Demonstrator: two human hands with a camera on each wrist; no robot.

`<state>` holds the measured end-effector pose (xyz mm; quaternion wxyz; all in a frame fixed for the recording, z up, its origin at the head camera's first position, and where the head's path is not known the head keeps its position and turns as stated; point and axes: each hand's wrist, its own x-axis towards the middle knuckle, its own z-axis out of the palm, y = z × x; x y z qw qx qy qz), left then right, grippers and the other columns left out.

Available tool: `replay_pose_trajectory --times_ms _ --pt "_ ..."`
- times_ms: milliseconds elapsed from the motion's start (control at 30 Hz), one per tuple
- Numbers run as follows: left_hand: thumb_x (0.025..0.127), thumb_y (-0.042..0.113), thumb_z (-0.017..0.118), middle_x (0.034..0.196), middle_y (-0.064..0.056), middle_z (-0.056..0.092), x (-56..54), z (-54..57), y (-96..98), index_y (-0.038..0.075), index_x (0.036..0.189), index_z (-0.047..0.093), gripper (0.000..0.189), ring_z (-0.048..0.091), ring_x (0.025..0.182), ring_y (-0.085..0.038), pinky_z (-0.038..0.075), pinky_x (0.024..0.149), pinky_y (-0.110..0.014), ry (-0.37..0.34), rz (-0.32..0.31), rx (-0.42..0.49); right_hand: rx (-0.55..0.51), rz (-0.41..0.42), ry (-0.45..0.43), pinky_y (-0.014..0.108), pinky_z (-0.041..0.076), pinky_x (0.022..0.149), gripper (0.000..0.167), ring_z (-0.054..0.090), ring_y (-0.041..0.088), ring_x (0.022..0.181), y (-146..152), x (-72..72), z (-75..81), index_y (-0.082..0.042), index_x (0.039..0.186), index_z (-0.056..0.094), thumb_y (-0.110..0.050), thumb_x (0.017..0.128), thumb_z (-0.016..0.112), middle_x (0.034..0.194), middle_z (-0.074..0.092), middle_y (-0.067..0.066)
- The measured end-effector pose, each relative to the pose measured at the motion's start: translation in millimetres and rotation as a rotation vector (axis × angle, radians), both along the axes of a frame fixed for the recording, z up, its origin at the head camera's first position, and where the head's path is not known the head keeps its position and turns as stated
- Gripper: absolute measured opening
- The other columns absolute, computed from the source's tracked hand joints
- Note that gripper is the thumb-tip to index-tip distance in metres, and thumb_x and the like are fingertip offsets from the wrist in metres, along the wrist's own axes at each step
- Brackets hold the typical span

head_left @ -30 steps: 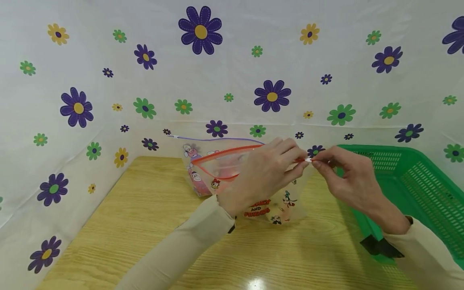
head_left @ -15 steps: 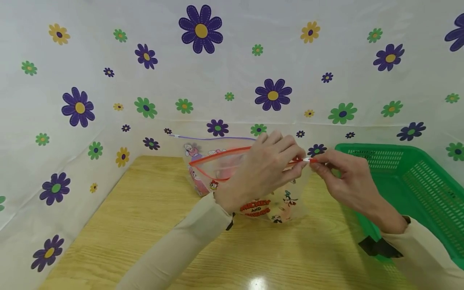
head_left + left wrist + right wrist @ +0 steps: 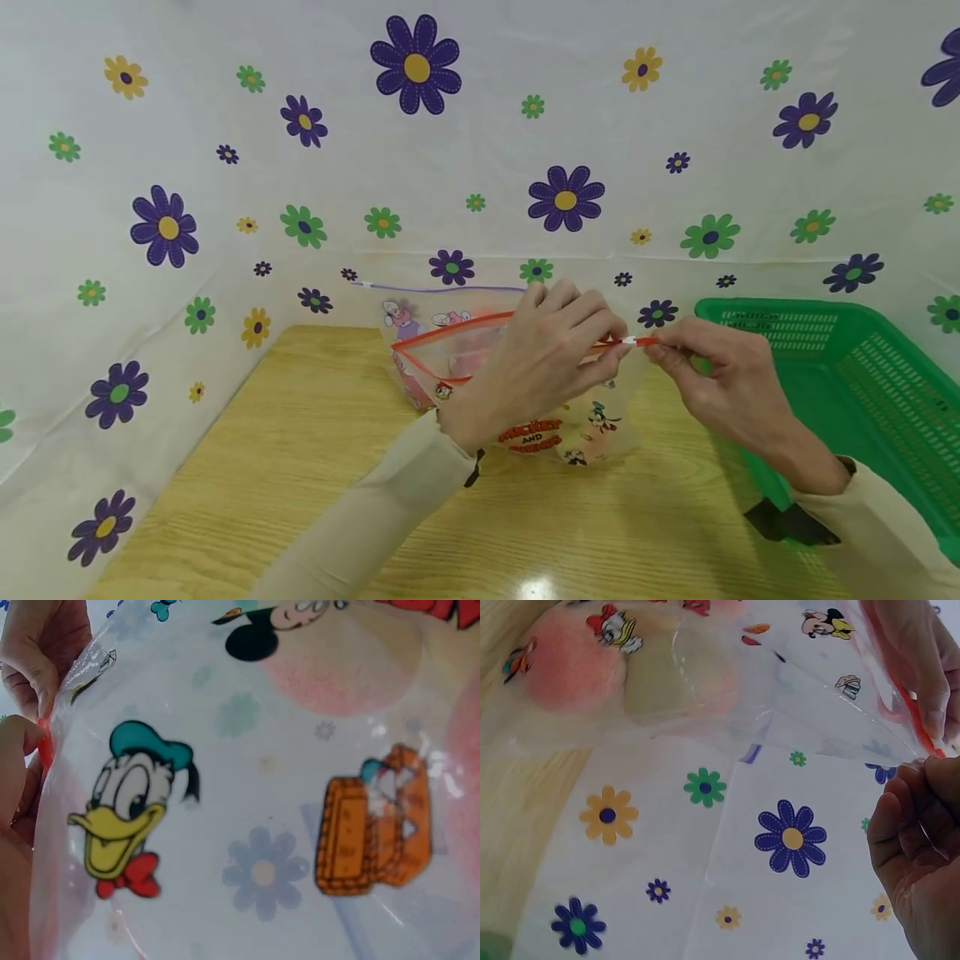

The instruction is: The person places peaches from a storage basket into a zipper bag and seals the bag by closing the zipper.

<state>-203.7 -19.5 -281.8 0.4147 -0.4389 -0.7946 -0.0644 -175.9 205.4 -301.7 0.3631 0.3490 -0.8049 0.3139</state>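
A clear zip bag (image 3: 577, 421) with cartoon prints and a red zip (image 3: 453, 327) stands at mid-table, its mouth gaping at the left. My left hand (image 3: 528, 362) reaches across its front, thumb and fingers pinching the zip right at the white slider (image 3: 628, 341). Just beyond the slider, my right hand (image 3: 723, 375) pinches the zip's red end between thumb and forefinger. Through the plastic, the right wrist view shows a round pink thing (image 3: 570, 671) and a yellow-green one (image 3: 656, 675) beside it. A duck print (image 3: 131, 810) fills much of the left wrist view.
Behind stands a second clear bag (image 3: 405, 317) with a purple zip (image 3: 450, 289), partly hidden. A green plastic basket (image 3: 862, 321) is at the right, under my right forearm. Flowered sheeting (image 3: 480, 125) walls the back and sides of the wooden table (image 3: 247, 475).
The white slider and left fingertips have shifted slightly left, and more red zip shows between slider and right fingers. The right hand keeps its pinch on the zip's end.
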Motion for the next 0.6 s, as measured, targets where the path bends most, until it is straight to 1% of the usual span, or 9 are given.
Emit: replay_pose_trajectory --times_ms 67,167,233,267,333,400,500,600 --pt "0.100 0.034 0.064 0.095 0.010 0.068 0.4 -0.1 0.0 0.023 0.101 0.073 0.015 0.047 0.080 -0.014 0.035 0.072 -0.029 -0.013 -0.010 -0.002 0.018 0.026 0.006 0.013 0.037 0.056 0.025 0.048 0.002 0.065 2.3 -0.6 0.5 -0.004 0.090 0.077 0.016 0.075 0.078 0.075 0.068 -0.001" --pt "0.100 0.033 0.064 0.096 0.010 0.069 1.4 1.5 -0.7 0.022 0.101 0.074 0.015 0.050 0.082 -0.014 0.037 0.074 -0.028 -0.038 -0.032 -0.019 0.071 0.077 0.012 0.012 0.040 0.058 0.021 0.050 0.002 0.065 5.6 -2.0 3.2 -0.006 0.093 0.075 0.009 0.080 0.078 0.077 0.066 -0.003" --pt "0.100 0.034 0.064 0.097 0.010 0.068 2.2 2.7 -1.2 0.022 0.102 0.074 0.015 0.052 0.084 -0.014 0.038 0.074 -0.028 -0.045 -0.044 -0.034 0.119 0.102 0.011 0.011 0.042 0.061 0.003 0.050 0.002 0.067 8.1 -2.2 6.0 -0.008 0.095 0.074 -0.006 0.093 0.074 0.078 0.065 -0.004" --pt "0.101 0.034 0.063 0.097 0.010 0.068 2.5 3.2 -1.2 0.022 0.102 0.073 0.016 0.052 0.085 -0.014 0.039 0.075 -0.027 -0.042 -0.048 -0.043 0.151 0.105 0.018 0.011 0.043 0.062 0.007 0.051 0.002 0.069 9.3 -2.3 7.8 -0.008 0.096 0.074 -0.014 0.097 0.070 0.080 0.065 -0.005" --pt "0.101 0.033 0.062 0.097 0.010 0.067 2.9 4.3 -0.9 0.022 0.102 0.073 0.016 0.053 0.086 -0.014 0.039 0.074 -0.027 -0.035 -0.056 -0.055 0.216 0.108 0.062 0.012 0.045 0.065 0.026 0.052 0.003 0.072 11.2 -3.0 11.0 -0.008 0.097 0.073 -0.028 0.105 0.059 0.082 0.066 -0.004" --pt "0.101 0.033 0.062 0.096 0.010 0.067 2.9 5.1 -0.4 0.022 0.102 0.073 0.016 0.053 0.085 -0.013 0.039 0.074 -0.027 -0.024 -0.063 -0.063 0.282 0.113 0.126 0.012 0.045 0.064 0.043 0.052 0.006 0.074 12.6 -4.5 14.1 -0.008 0.094 0.073 -0.038 0.108 0.046 0.083 0.065 -0.003" --pt "0.101 0.032 0.061 0.095 0.009 0.065 2.7 6.1 0.3 0.022 0.101 0.072 0.015 0.052 0.084 -0.013 0.037 0.072 -0.027 -0.012 -0.076 -0.073 0.338 0.133 0.226 0.014 0.044 0.062 0.046 0.051 0.009 0.073 13.3 -8.4 17.6 -0.009 0.090 0.072 -0.038 0.109 0.042 0.083 0.065 -0.004" --pt "0.101 0.032 0.060 0.094 0.010 0.064 2.5 6.5 0.6 0.022 0.101 0.071 0.015 0.052 0.084 -0.013 0.037 0.072 -0.028 -0.006 -0.077 -0.074 0.336 0.168 0.269 0.014 0.042 0.059 0.046 0.050 0.009 0.071 13.0 -12.8 18.8 -0.010 0.084 0.071 -0.035 0.109 0.042 0.080 0.064 -0.003"
